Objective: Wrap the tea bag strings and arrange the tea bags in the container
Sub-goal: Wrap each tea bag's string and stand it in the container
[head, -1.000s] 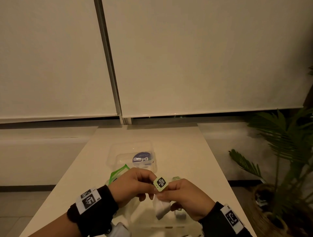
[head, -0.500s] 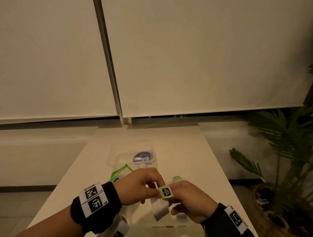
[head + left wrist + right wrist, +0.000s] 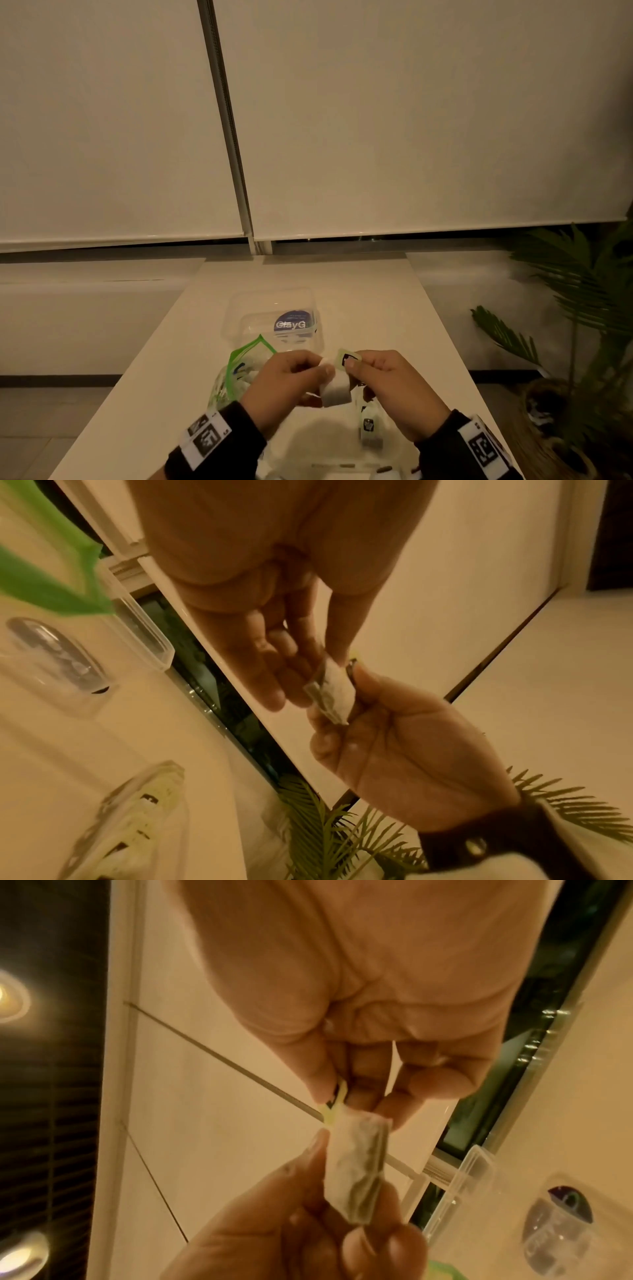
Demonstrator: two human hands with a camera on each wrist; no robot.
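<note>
Two hands meet above the near end of the pale worktop (image 3: 359, 284), sharing one tea bag (image 3: 337, 389). The left hand (image 3: 287, 383) has its grip clenched on the white bag, thumb and fingers pinching its upper part so the pouch hangs tilted just below the knuckles. The right hand (image 3: 394, 387) pinches the small green tag (image 3: 347, 361) between thumb and forefinger, holding it just beside the bag's top corner, the tag's dark printed face turned up. The string between tag and bag is too fine to make out.

From the right wrist, the bag (image 3: 359, 1172) shows dark leaf through its paper, and the tag (image 3: 337, 1099) sits edge-on in the fingers directly above it, nearly touching. From the left wrist, the bag (image 3: 330, 693) lies between the two sets of fingertips.

Beneath the hands stands a clear container (image 3: 394, 455) at the worktop's near edge, with another tea bag (image 3: 370, 428) upright inside it. To the left lies a clear pouch with a green zip strip (image 3: 250, 356), opened, with white bags inside. Farther along the worktop sits a clear lid (image 3: 270, 308) bearing a round blue label. A potted palm (image 3: 582, 291) stands on the floor at the right, and pale roller blinds (image 3: 411, 120) fill the background.
</note>
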